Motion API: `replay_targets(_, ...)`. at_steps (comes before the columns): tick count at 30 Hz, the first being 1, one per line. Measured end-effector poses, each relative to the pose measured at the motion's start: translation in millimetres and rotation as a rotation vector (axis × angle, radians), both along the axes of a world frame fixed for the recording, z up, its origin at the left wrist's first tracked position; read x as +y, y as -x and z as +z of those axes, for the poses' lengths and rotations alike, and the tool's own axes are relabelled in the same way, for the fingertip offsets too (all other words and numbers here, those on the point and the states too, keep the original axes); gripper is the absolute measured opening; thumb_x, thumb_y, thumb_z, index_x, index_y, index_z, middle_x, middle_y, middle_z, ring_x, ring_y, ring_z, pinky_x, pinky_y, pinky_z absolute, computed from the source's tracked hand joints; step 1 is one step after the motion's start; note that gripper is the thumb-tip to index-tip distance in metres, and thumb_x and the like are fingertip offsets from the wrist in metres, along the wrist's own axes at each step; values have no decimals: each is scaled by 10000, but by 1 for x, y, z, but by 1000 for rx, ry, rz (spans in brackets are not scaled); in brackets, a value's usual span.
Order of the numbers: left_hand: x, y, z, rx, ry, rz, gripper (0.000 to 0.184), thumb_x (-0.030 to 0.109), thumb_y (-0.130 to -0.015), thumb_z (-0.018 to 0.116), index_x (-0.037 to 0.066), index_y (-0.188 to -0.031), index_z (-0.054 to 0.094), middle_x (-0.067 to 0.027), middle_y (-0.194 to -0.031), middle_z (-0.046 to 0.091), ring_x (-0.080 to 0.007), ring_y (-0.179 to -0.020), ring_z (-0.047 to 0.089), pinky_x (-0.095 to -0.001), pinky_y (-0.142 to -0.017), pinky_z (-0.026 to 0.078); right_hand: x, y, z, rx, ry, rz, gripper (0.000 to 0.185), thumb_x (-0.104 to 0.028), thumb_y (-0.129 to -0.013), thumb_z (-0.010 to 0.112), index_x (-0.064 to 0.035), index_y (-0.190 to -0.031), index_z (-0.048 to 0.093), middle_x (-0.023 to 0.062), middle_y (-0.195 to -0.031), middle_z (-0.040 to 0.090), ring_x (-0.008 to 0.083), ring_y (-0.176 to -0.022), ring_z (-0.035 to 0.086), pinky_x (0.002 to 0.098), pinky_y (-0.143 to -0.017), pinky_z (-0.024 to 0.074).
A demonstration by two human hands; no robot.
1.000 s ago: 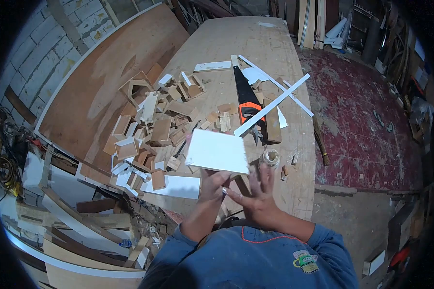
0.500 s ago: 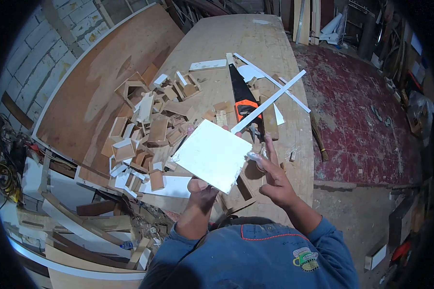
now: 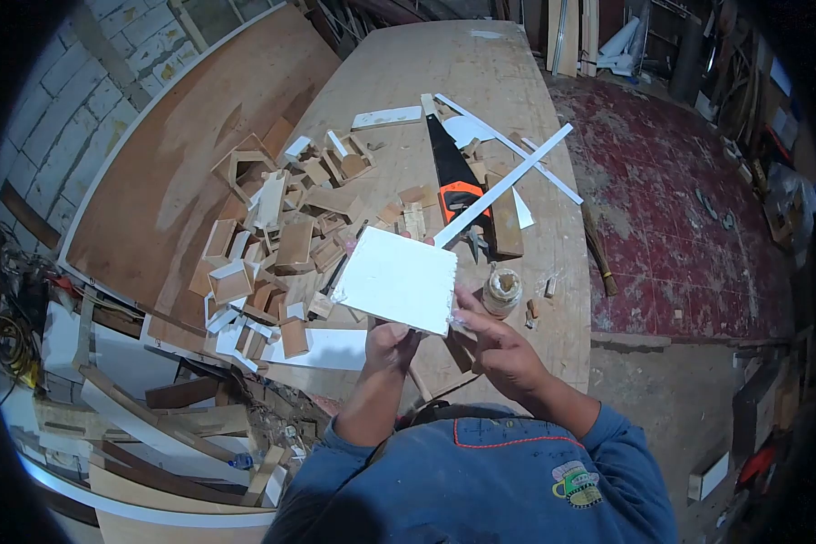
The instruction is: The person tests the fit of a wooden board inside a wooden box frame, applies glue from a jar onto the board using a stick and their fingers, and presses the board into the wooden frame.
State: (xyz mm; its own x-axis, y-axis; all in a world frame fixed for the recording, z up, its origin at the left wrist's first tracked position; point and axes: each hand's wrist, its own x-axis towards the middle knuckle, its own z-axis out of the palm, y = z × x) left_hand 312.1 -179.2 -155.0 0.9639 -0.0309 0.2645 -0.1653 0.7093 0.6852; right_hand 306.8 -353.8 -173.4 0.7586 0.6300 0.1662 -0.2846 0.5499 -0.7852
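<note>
A square white board (image 3: pixel 399 276) with rough, paste-smeared edges is held up over the near end of the workbench. My left hand (image 3: pixel 392 346) grips it from below, thumb at the near edge and most fingers hidden underneath. My right hand (image 3: pixel 506 355) is at the board's right edge with fingers stretched out; a whitish smear shows on a fingertip touching that edge. Just beyond this hand stands an open jar (image 3: pixel 502 292) with white paste about its mouth. Under the board, part of a wooden box (image 3: pixel 459 354) shows.
On the workbench (image 3: pixel 426 63) a handsaw (image 3: pixel 451 159) lies beside crossed white strips (image 3: pixel 508 186) and pliers (image 3: pixel 476 243). Many small wooden box pieces (image 3: pixel 295 243) are heaped at left. A large plywood panel (image 3: pixel 190 154) leans along the left side; a brush (image 3: pixel 598 249) stands at the right edge.
The board has turned slightly and shifted up and left. My right hand has moved left to its edge, its raised finger lowered, uncovering the jar.
</note>
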Motion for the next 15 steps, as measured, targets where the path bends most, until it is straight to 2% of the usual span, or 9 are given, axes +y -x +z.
replay_targets(1, 1, 1, 0, 0, 0, -1, 986, 164, -596, 636, 34, -1444, 150, -169, -1439, 289, -338, -1321, 332, -389, -1005, 432, -1, 0, 0, 0, 0, -1, 755, 106, -579, 437, -48, -1317, 479, 101, -1551, 12, 233, -1430, 28, 360, -1127, 149)
replay_targets(3, 5, 5, 0, 107, -148, 57, 1003, 213, -562, 650, 38, -1436, 188, -164, -1444, 293, -361, -1319, 328, -470, -1068, 334, -5, 1, 1, 151, -17, 56, 743, 107, -589, 424, -48, -1313, 483, 54, -1555, 32, 231, -1428, 53, 352, -1130, 140)
replay_targets(4, 6, 5, 0, 109, -147, 59, 1003, 213, -562, 650, 38, -1436, 188, -164, -1444, 293, -361, -1319, 328, -470, -1068, 334, -6, 2, 1, 152, -17, 58, 743, 107, -589, 424, -48, -1313, 483, 54, -1555, 32, 231, -1428, 53, 352, -1130, 140)
replay_targets(6, 8, 5, 0, 92, -142, 62, 1012, 209, -562, 652, 48, -1438, 171, -164, -1442, 293, -360, -1316, 330, -470, -1066, 336, -8, 3, 2, 137, 41, -8, 753, 52, -559, 445, -76, -1298, 511, 80, -1540, 127, 217, -1421, 98, 476, -1136, 102)
replay_targets(10, 14, -15, 7, 53, -131, 56, 1031, 201, -560, 655, 68, -1442, 139, -164, -1440, 293, -356, -1312, 336, -471, -1062, 341, -14, -3, 5, 144, 77, -49, 774, 39, -554, 460, -73, -1320, 488, 74, -1544, 119, 208, -1424, 88, 441, -1133, 125)
replay_targets(13, 11, 1, 0, 19, -125, 46, 1046, 195, -558, 657, 83, -1446, 114, -163, -1438, 293, -354, -1309, 341, -472, -1058, 345, -10, -13, 12, 58, 134, -136, 827, 49, -534, 477, -79, -1350, 455, 84, -1553, 62, 207, -1431, 47, 397, -1130, 121)
replay_targets(15, 9, 9, -4, -4, -121, 39, 1057, 191, -558, 659, 93, -1448, 98, -163, -1437, 293, -352, -1307, 343, -472, -1056, 347, -5, -24, 11, -137, 267, -258, 794, 112, -593, 459, -107, -1356, 448, 124, -1552, -31, 246, -1431, -5, 368, -1115, 128)
